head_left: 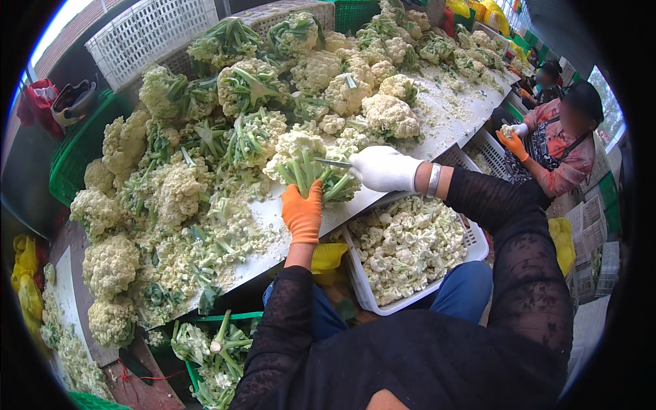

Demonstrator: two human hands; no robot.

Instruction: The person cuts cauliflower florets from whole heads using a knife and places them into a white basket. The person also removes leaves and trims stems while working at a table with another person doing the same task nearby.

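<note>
My left hand (302, 211), in an orange knit glove, grips a cauliflower head (302, 151) by its green stalks near the front edge of the white work table (264, 210). In a white glove, my right hand (385, 168) is closed around a knife (334, 163). The blade points left and lies at the stalks, just above my left hand; whether it touches them I cannot tell. Below the table edge, close to my lap, a white plastic crate (479, 246) holds many cut cauliflower florets (410, 246).
Whole cauliflower heads (251, 87) are heaped across the table, with scraps (215, 241) along its front. Trimmed stalks (218, 346) fill a green crate (192, 376) at lower left. A co-worker (553, 138) sits at the right. Behind the heap stands a white crate (154, 41).
</note>
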